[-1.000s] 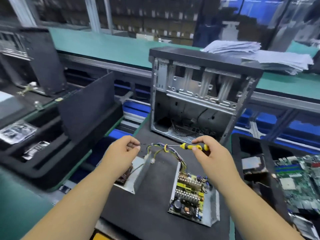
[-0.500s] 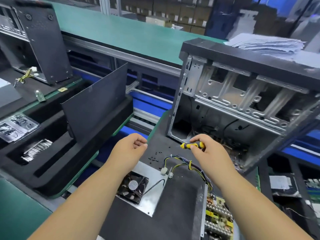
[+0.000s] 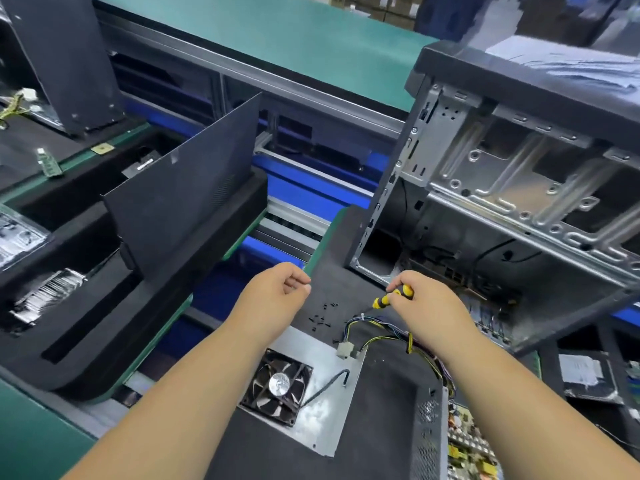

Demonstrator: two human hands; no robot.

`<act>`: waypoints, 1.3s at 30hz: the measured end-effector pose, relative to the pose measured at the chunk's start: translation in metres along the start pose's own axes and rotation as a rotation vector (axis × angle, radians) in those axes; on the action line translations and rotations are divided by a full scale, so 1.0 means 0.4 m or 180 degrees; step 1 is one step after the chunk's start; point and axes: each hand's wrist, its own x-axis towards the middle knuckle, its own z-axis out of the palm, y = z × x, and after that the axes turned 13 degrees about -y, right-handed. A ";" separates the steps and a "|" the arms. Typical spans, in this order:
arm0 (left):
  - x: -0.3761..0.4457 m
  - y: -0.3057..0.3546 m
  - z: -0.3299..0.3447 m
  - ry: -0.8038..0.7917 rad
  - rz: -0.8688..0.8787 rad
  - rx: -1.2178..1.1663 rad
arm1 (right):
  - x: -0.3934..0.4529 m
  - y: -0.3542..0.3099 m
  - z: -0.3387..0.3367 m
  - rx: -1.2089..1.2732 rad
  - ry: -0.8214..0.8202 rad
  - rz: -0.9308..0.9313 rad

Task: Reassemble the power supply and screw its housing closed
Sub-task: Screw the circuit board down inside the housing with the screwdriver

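Where loose screws (image 3: 322,315) lie: black mat (image 3: 388,396), green benches (image 3: 284,39) beyond.

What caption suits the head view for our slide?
Right hand grips a yellow screwdriver above loose screws; fan cover lies detached.

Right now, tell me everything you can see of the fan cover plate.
The fan cover plate is a flat sheet of bare, silvery metal lying inner side up on the black mat, under the left forearm. A black fan with a silver hub label sits at its near-left corner. A black lead runs from the fan to a hole near the plate's right edge. A white connector rests at its far corner. Neither hand touches it.
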 end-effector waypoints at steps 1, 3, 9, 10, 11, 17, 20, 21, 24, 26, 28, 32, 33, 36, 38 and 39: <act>0.003 -0.001 0.004 -0.0020 0.0001 -0.0023 | 0.001 -0.001 0.001 -0.0023 -0.0020 0.0003; 0.005 -0.002 0.008 -0.0062 0.0009 -0.0028 | 0.003 -0.005 0.003 -0.0050 -0.0081 0.0004; 0.002 0.005 0.009 -0.0044 0.0052 -0.0054 | 0.003 -0.015 0.007 0.0032 -0.0142 -0.0008; 0.001 0.006 0.009 -0.0049 0.0060 -0.0060 | 0.000 -0.015 0.005 0.0056 -0.0114 -0.0031; 0.000 0.006 0.010 -0.0052 0.0070 -0.0074 | -0.003 -0.015 0.002 0.0089 -0.0074 -0.0060; -0.004 0.016 0.022 -0.0125 0.0097 -0.0185 | -0.039 -0.012 -0.053 0.0378 0.0282 -0.0227; -0.004 0.037 0.037 -0.0196 0.0049 -0.0290 | -0.080 -0.012 -0.098 0.0654 0.0454 -0.0308; -0.006 0.048 0.043 -0.0232 0.0010 -0.0375 | -0.097 -0.011 -0.111 0.0759 0.0520 -0.0348; -0.013 0.090 0.074 -0.0369 -0.0056 -0.0745 | -0.153 -0.004 -0.148 0.1120 0.0725 -0.0466; -0.020 0.124 0.102 -0.0481 -0.0092 -0.0961 | -0.189 0.012 -0.166 0.1397 0.0845 -0.0542; -0.029 0.160 0.132 -0.0624 -0.0113 -0.1275 | -0.225 0.034 -0.178 0.1609 0.0948 -0.0574; -0.063 0.226 0.192 -0.0959 -0.0139 -0.1900 | -0.300 0.084 -0.197 0.1880 0.1097 -0.0629; -0.074 0.239 0.208 -0.1032 -0.0129 -0.2010 | -0.320 0.097 -0.202 0.1958 0.1132 -0.0661; -0.112 0.272 0.257 -0.1229 -0.0061 -0.2188 | -0.386 0.141 -0.214 0.2083 0.1190 -0.0736; -0.140 0.290 0.289 -0.1324 -0.0036 -0.2275 | -0.432 0.173 -0.221 0.2093 0.1218 -0.0770; -0.156 0.298 0.306 -0.1360 -0.0034 -0.2283 | -0.457 0.189 -0.223 0.2094 0.1237 -0.0781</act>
